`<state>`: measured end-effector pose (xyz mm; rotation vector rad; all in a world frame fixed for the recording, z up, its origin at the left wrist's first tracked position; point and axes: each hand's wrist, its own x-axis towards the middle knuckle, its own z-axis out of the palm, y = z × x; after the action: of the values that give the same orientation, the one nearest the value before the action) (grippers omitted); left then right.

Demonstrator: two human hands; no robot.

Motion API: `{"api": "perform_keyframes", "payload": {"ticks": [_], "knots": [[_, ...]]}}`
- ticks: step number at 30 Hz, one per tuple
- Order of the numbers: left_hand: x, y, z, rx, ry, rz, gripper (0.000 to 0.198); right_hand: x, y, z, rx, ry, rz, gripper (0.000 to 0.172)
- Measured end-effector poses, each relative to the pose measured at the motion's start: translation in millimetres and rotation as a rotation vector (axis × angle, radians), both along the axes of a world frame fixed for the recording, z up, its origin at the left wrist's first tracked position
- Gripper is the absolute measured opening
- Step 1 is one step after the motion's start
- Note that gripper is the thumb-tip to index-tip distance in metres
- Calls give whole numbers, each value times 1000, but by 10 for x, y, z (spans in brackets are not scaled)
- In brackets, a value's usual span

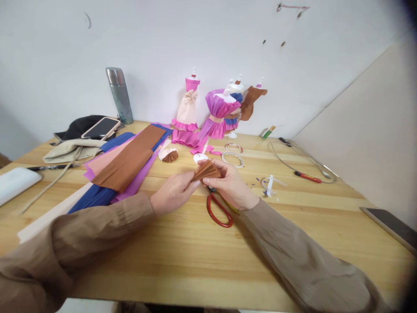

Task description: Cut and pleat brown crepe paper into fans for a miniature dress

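Between my two hands is a piece of brown crepe paper (208, 170), pleated into a small fan. My left hand (174, 191) pinches its narrow gathered end. Fingers and thumb of my right hand (233, 184) close on the spread, folded side. Below the right hand lies a pair of scissors with red handles (220, 211), its blades mostly hidden by the hand. A cream and brown pleated rosette (168, 155) rests on the table to the left. Just beyond my hands stands the white round base (200, 158) of a small dress form.
Several small dress forms in paper dresses (188, 106) stand along the wall. Crepe paper sheets (130, 161), a phone (101, 128) and a steel flask (120, 95) are at left. Tape rolls (233, 160), a red-handled tool (308, 176) and a dark-screened device (392, 224) lie right.
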<state>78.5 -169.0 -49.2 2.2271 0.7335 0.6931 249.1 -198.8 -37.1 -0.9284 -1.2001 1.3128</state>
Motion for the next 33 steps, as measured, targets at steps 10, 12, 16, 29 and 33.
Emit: {"api": "perform_keyframes", "payload": {"ticks": [10,12,16,29,33], "knots": [[18,-7,-10,-186,24,-36,28,1,-4,-41,-16,-45,11,38],[10,-1,-9,-222,11,-92,29,4,-7,-35,17,-66,-5,34],[1,-4,23,-267,-42,-159,30,14,-22,-13,47,-64,-68,24],[-1,-40,85,-163,-129,-101,32,-5,-42,-1,91,-87,53,21],[3,-36,83,-140,-105,-106,34,-35,-43,-4,125,-91,-2,20]]}}
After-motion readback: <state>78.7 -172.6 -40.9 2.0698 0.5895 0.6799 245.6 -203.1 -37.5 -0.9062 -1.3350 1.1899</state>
